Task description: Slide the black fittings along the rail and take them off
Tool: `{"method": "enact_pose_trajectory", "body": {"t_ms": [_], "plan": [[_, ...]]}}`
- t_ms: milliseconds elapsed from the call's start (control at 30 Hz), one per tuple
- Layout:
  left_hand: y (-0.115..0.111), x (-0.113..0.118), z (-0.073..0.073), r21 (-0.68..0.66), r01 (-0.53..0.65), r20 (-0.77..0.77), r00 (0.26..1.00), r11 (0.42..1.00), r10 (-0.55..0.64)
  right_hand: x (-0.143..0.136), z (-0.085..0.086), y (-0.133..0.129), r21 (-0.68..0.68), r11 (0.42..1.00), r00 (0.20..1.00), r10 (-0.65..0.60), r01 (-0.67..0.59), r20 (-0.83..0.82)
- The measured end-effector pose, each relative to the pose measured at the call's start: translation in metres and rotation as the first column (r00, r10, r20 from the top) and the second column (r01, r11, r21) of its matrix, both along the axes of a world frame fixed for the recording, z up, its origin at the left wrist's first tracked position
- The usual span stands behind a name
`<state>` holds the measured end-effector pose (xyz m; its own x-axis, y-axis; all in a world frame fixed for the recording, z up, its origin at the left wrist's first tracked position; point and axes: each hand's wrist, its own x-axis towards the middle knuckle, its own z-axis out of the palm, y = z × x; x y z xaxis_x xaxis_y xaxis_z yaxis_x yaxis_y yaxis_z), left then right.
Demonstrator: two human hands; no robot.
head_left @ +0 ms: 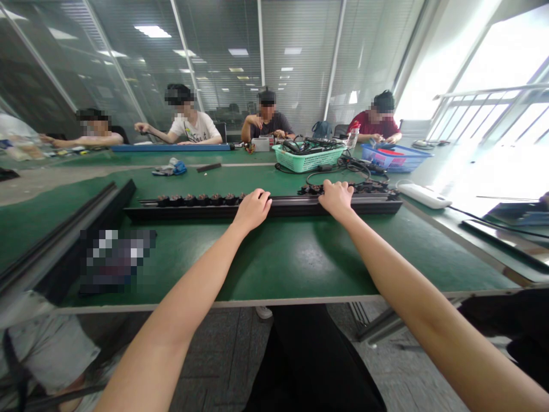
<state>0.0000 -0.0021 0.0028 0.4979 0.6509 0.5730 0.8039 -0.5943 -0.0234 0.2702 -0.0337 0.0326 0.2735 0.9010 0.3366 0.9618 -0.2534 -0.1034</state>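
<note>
A long black rail [193,213] lies crosswise on the green table, with a row of small dark parts [201,199] along its left half. My left hand [254,209] rests on the middle of the rail, fingers curled over its far edge. My right hand [337,198] is farther right on the same rail, its fingers bent over the back side beside more dark parts [369,187]. Both hands grip the rail from above; their fingertips are partly hidden.
Beyond the rail stand a green basket [306,160] of cables and a blue basket [397,159]. Long black profiles [86,240] lie at left near a dark pouch [120,263]. A white power strip [424,195] is at right. Several people sit across the table.
</note>
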Motion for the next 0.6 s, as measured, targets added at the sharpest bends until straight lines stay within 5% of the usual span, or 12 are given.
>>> {"method": "enact_pose_trajectory", "body": {"t_ms": [600], "plan": [[-0.0009, 0.0006, 0.0010, -0.016, -0.002, -0.002, 1.000, 1.000, 0.002, 0.0006, -0.0063, 0.0023, 0.042, 0.999, 1.000, -0.025, 0.025, -0.005]]}}
